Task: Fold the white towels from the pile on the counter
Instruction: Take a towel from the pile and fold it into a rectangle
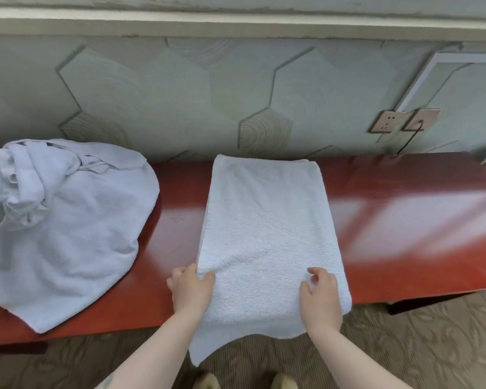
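Observation:
A white towel (267, 220), folded into a long strip, lies across the red-brown counter (404, 220) from the wall to the front edge, and its near end hangs over that edge. My left hand (191, 287) pinches the towel's left edge near the front, thumb on top of the cloth. My right hand (320, 293) rests on the towel's right side with curled fingers that pinch the cloth. A crumpled pile of white towels (59, 220) sits on the counter at the left, apart from both hands.
The counter stands against a wall with hexagon tiles. Two wall sockets (404, 120) with a black cable sit at the right above the counter. Patterned carpet (432, 346) covers the floor in front, where my two shoes (244, 381) show.

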Demonstrator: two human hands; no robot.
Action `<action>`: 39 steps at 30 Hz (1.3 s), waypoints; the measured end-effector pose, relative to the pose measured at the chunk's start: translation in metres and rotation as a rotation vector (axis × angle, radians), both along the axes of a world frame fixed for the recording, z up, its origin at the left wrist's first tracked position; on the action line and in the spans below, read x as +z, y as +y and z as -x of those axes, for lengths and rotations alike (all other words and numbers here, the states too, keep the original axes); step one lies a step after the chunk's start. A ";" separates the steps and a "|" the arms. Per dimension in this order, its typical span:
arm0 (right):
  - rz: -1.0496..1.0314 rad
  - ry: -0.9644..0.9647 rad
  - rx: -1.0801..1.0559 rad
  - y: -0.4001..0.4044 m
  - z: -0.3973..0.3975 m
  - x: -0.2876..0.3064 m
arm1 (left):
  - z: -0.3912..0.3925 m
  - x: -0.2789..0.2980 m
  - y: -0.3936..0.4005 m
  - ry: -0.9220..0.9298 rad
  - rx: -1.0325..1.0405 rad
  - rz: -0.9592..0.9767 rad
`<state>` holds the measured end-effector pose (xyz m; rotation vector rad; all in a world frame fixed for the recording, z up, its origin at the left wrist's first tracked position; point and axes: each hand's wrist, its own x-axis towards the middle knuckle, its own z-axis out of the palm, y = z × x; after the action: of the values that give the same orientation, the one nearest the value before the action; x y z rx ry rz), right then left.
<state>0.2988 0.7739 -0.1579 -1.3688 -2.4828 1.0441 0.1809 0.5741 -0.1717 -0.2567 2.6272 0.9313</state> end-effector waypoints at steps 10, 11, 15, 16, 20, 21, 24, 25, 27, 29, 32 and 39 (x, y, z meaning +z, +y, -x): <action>0.065 -0.325 -0.098 0.078 -0.018 -0.004 | 0.006 0.003 -0.001 0.014 0.073 -0.142; 0.065 -0.298 -0.079 0.082 -0.018 -0.005 | 0.005 0.001 -0.002 0.020 0.074 -0.132; 0.034 -0.195 -0.076 0.088 -0.023 -0.001 | 0.002 -0.006 0.000 0.044 0.068 0.034; 0.029 -0.180 -0.079 0.088 -0.025 0.000 | 0.000 -0.005 0.002 0.049 0.090 0.067; 0.037 -0.068 -0.123 0.087 -0.044 0.006 | -0.013 0.005 0.007 0.104 0.308 0.007; 0.042 -0.049 -0.129 0.085 -0.053 0.004 | -0.019 0.005 0.007 0.125 0.333 -0.009; 0.146 -0.024 -0.159 0.072 -0.076 -0.002 | -0.044 -0.001 0.009 0.224 0.322 -0.052; 0.235 -0.006 -0.171 0.069 -0.080 -0.004 | -0.053 -0.004 0.011 0.253 0.305 -0.060; 0.464 0.040 -0.184 0.066 -0.082 -0.006 | -0.067 -0.008 0.014 0.278 0.266 -0.052; 0.672 0.065 -0.127 0.066 -0.081 -0.006 | -0.078 -0.011 0.018 0.289 0.266 -0.036; 0.893 0.048 -0.016 0.067 -0.081 -0.007 | -0.089 -0.011 0.023 0.352 0.329 -0.034; 0.912 -0.217 0.206 0.068 -0.099 -0.021 | -0.127 -0.016 0.014 0.321 0.481 -0.100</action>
<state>0.3979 0.8415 -0.1788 -1.4585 -2.3928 2.3820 0.3080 0.5879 -0.1879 -0.8004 2.8512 1.3499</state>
